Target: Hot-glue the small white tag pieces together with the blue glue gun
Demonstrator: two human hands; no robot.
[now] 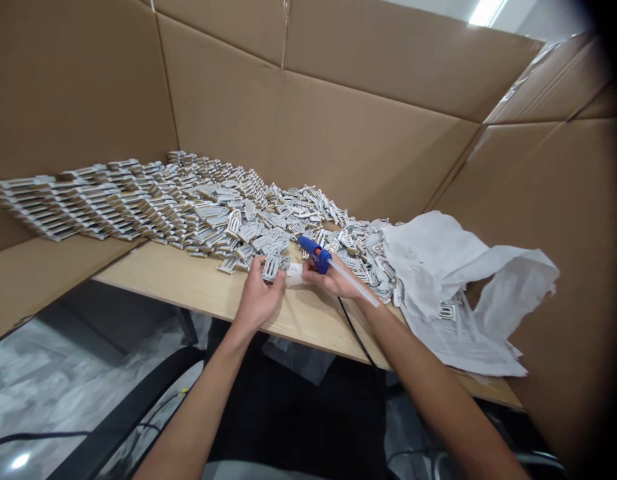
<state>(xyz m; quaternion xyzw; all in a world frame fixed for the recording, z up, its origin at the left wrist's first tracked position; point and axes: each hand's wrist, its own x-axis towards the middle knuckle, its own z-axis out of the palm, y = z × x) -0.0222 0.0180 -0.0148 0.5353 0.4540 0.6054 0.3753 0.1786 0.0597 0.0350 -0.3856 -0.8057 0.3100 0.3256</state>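
Note:
My right hand (335, 279) is closed around a blue hot glue gun (315, 253) with a clear glue stick (355, 285) poking out of its back and a black cord (355, 337) hanging off the table edge. My left hand (259, 298) pinches a small grey and white arched cut-out piece (271, 268) just left of the gun's nozzle. A small white piece (294, 274) lies on the wooden table (188, 283) between the two hands.
Several stacked rows of the same cut-out pieces (113, 200) cover the table's left and back, with a loose heap (308, 213) in the middle. A crumpled white bag (453, 280) lies at the right. Cardboard walls (363, 133) surround the table. A black chair arm (133, 407) sits below.

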